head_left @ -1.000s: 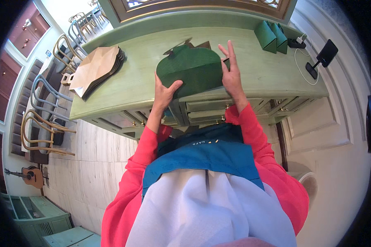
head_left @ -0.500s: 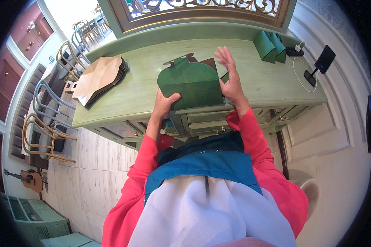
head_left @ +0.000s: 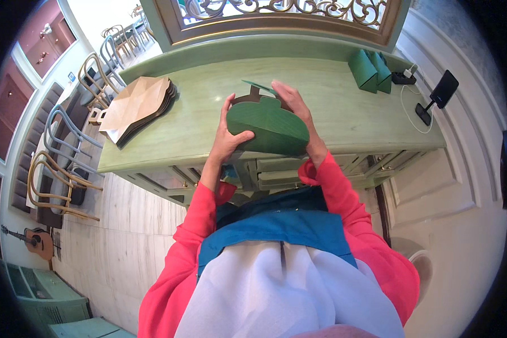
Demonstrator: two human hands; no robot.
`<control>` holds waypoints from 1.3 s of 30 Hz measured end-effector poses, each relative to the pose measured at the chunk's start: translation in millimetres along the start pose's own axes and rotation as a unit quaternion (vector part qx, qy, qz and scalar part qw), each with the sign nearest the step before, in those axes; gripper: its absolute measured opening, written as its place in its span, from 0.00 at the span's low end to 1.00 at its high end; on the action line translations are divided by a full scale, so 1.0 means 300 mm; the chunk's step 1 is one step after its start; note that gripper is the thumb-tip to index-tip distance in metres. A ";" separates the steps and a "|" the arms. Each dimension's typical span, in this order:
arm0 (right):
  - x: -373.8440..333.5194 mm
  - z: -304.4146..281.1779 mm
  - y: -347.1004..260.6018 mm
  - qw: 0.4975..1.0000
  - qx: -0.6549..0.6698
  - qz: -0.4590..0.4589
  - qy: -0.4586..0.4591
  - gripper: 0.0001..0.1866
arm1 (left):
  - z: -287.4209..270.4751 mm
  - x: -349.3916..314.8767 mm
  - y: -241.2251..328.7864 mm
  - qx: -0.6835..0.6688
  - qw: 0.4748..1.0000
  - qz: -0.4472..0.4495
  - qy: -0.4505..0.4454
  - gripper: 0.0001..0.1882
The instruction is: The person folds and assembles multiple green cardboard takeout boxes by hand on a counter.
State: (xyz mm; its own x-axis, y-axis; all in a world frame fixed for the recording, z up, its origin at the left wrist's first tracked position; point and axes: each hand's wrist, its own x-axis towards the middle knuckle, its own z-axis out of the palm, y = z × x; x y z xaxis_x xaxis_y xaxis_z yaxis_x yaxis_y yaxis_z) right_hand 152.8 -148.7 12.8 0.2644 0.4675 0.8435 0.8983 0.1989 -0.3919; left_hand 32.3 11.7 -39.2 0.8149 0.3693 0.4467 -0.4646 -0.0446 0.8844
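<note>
A green cardboard box [head_left: 269, 125] with a brown inner side is held over the front edge of the pale green counter [head_left: 200, 107]. Its near panel has a rounded outline with a tab at the top, and the far flap stands up behind it. My left hand [head_left: 226, 138] grips the box's left side, thumb on the front panel and fingers round the back. Along the right side, my right hand [head_left: 299, 110] is closed around the box, its fingertips at the far flap's upper edge. Part of the right fingers is hidden behind the box.
Flat brown cardboard sheets [head_left: 136, 104] lie stacked at the counter's left end. Two folded green boxes [head_left: 370, 72] stand at the back right, beside a black power block [head_left: 403, 78] with a white cable. A phone on a stand [head_left: 444, 90] is at the far right.
My right hand has gone from raised, spread fingers to closing against the box's right side and far flap. The front panel has tipped inward, and my left fingers have slid up the left side.
</note>
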 end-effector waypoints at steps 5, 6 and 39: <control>0.018 -0.012 0.000 0.976 0.202 0.050 -0.065 0.16 | -0.011 -0.012 -0.022 0.081 0.993 0.082 0.018 0.56; 0.020 -0.010 0.006 0.975 0.205 0.056 -0.068 0.16 | -0.016 -0.012 -0.029 0.081 0.994 0.076 0.022 0.56; -0.017 -0.041 0.109 0.942 0.280 0.060 -0.176 0.17 | -0.001 -0.023 -0.044 0.095 0.993 0.008 0.066 0.34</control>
State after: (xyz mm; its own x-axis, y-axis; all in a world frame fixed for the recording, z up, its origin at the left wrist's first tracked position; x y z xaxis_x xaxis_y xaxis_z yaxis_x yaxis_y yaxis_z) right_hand 185.2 -155.0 0.2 0.1309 0.7529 0.6450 0.5175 0.5030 -0.6922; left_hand 32.7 9.8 -54.0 0.7492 0.4850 0.4510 -0.3940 -0.2211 0.8921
